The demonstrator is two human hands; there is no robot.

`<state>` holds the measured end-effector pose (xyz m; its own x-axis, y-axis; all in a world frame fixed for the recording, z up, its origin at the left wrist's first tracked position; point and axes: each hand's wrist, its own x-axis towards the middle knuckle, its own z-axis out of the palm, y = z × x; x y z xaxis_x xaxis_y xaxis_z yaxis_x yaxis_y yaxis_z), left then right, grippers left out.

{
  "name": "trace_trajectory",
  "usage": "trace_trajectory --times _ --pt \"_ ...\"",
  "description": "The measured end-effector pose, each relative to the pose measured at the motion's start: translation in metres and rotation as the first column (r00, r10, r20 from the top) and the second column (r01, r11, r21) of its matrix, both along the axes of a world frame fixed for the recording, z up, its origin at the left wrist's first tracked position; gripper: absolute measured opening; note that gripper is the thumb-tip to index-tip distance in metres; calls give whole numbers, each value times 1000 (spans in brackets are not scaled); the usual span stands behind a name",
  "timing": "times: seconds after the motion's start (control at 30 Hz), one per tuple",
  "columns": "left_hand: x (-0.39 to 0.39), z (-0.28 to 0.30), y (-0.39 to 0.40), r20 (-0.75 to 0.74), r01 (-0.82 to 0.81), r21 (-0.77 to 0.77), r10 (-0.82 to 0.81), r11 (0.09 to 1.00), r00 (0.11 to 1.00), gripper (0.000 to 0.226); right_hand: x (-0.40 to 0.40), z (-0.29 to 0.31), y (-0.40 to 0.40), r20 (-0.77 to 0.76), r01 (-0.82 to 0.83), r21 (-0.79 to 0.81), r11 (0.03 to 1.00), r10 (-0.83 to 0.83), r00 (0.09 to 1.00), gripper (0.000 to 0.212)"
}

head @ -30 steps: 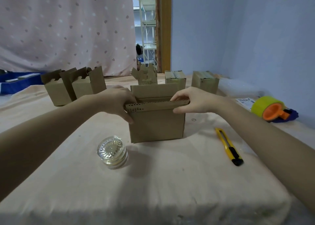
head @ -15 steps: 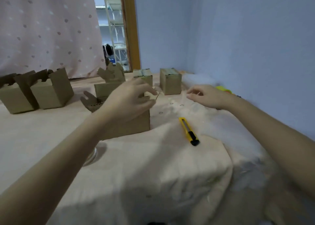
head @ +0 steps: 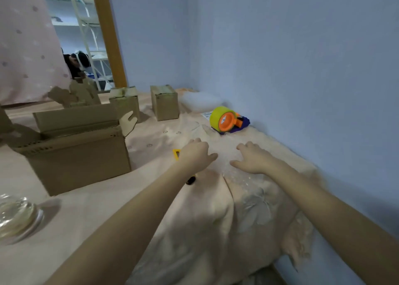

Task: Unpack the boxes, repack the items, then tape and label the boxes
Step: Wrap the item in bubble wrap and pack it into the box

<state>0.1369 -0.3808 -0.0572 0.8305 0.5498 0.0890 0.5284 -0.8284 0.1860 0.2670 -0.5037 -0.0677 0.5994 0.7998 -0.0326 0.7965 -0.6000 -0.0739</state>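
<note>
Both hands, left (head: 195,155) and right (head: 252,158), lie flat with fingers spread on clear bubble wrap (head: 226,153) at center worktop; it looks light, limp, slippery, best pinched at an edge. Open box (head: 73,155) sits at nine o'clock.
</note>
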Motion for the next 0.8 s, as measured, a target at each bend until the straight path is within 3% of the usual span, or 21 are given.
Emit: trace_trajectory --times 0.23,0.4,0.5,0.6,0.67,0.8 --pt "27 -13 -12 -45 -23 88 27 996 999 59 2 -20 -8 60 -11 51 999 8 998 59" --pt "30 -14 -17 39 12 98 -16 995 999 44 2 -20 -10 62 -13 125 992 5 998 60" --pt "30 -13 -21 107 29 33 -33 999 994 32 3 -17 -13 77 33 235 971 -52 996 62" --pt "28 -12 -23 228 27 -134 4 991 974 25 5 -8 -19 87 131 354 926 -172 981 71" --pt "26 -11 -22 324 41 -223 34 974 946 22 10 -4 -23 18 197 386 901 -221 975 78" --pt "15 -6 -21 509 132 -313 48 941 860 15 19 2 -31 -326 334 516 789 -179 928 82"
